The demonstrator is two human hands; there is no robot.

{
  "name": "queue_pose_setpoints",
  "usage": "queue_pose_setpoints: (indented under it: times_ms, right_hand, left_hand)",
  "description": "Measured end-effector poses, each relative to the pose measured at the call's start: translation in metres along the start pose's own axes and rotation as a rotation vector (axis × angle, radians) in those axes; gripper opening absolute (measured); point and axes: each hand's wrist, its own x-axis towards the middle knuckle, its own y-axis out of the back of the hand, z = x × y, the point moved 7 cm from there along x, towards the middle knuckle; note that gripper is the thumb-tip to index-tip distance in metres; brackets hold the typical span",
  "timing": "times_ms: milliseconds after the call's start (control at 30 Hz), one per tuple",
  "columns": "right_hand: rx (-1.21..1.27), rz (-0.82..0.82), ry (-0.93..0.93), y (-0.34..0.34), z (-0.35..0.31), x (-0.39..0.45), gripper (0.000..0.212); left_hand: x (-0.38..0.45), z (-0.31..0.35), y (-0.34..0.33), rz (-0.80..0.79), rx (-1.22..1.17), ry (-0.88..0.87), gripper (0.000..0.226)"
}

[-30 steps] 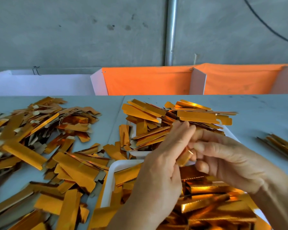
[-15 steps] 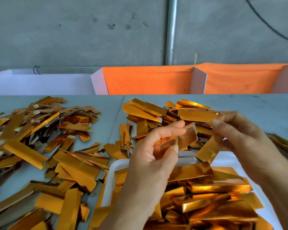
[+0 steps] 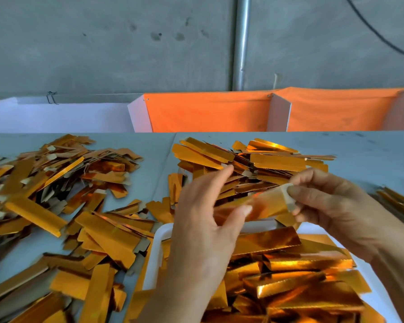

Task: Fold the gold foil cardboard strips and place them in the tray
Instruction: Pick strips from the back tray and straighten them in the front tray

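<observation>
A single gold foil cardboard strip was held in the air between the two hands, above the far end of the white tray. Its right end, where a bare cardboard tab showed, was pinched between thumb and fingertips of the right hand. Its left end was met by the left hand, whose thumb lay against the near face of the strip while the fingers were spread loosely upward behind it; that hand was partly blurred, and whether a firm grasp was made there could not be told.

The strip's long axis ran roughly left to right across the view, tilted so that the right end sat higher and farther away than the left. The foil face was turned toward the camera.

The tray below was filled with folded gold strips, lying in mixed directions. Beyond the hands a second heap of flat strips was seen, and a wide scatter of unfolded strips was spread over the grey table to the left. A few more strips lay at the right edge. Orange fabric panels were stretched along the back of the table.
</observation>
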Motion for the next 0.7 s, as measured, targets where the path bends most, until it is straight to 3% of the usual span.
queue_pose_setpoints:
  times_ms: [67, 133, 300, 433, 567, 700]
  right_hand:
    - [-0.047, -0.018, 0.033, -0.004, -0.001, 0.000, 0.007]
    - [-0.057, -0.052, 0.061, -0.010, -0.004, -0.002, 0.008]
    - [0.002, -0.085, 0.096, -0.013, -0.007, -0.003, 0.049]
    - [0.026, 0.023, 0.172, -0.006, -0.012, -0.003, 0.022]
    - [-0.227, 0.008, 0.238, -0.016, -0.022, -0.010, 0.033]
    - [-0.310, -0.019, 0.176, -0.023, -0.015, -0.010, 0.017]
  left_hand:
    - [-0.001, 0.010, -0.007, -0.036, 0.260, -0.135, 0.064]
    - [-0.004, 0.017, -0.015, -0.079, 0.353, -0.237, 0.060]
    - [-0.008, 0.014, -0.023, -0.190, 0.332, -0.233, 0.070]
    - [-0.007, 0.015, -0.026, -0.168, 0.371, -0.240, 0.063]
    - [-0.007, 0.016, -0.023, -0.088, 0.387, -0.264, 0.060]
    - [-0.006, 0.015, -0.026, -0.104, 0.446, -0.233, 0.060]
